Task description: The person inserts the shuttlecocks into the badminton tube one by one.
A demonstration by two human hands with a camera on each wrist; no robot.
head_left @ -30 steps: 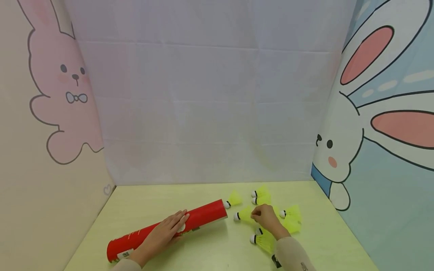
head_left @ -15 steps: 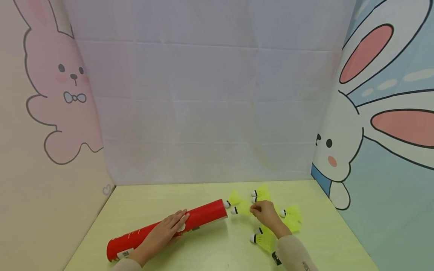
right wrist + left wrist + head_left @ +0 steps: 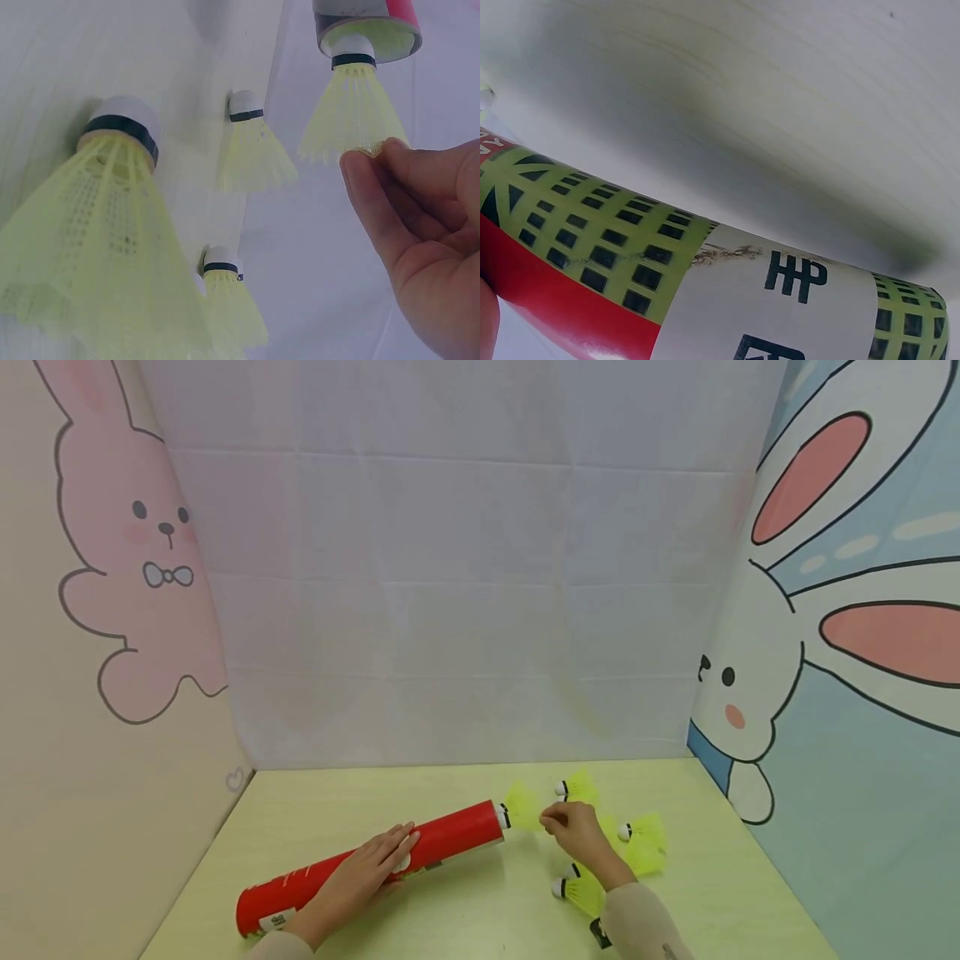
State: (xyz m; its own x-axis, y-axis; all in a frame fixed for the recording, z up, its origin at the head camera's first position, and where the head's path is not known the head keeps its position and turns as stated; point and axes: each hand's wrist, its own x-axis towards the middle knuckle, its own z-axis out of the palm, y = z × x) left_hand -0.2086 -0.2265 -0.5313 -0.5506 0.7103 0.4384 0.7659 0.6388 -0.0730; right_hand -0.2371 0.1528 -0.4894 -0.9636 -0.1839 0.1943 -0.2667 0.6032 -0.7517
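Note:
A long red tube [image 3: 461,828] lies slanted across the left half of the table, its mouth towards the right. My left hand [image 3: 360,877] holds it around the middle, fingers laid over the top. Its green and white printed side [image 3: 780,285] fills the lower left wrist view. My right hand [image 3: 583,837] pinches a yellow plastic shuttlecock [image 3: 352,112] by the skirt edge, thumb against fingertip. The white cork of that shuttlecock points into the tube's mouth, its tip just inside the rim in the right wrist view.
Another shuttlecock [image 3: 251,150] lies on the table just behind the held one. More lie at the back [image 3: 581,787], on the right [image 3: 647,843], and near the right forearm [image 3: 585,893]. A small black tag [image 3: 600,933] is beside the right sleeve. A white sheet [image 3: 465,610] hangs behind.
My right hand has moved left and slightly away from me with the shuttlecock, bringing its cork from clear of the tube to its mouth. The left hand and tube have stayed put.

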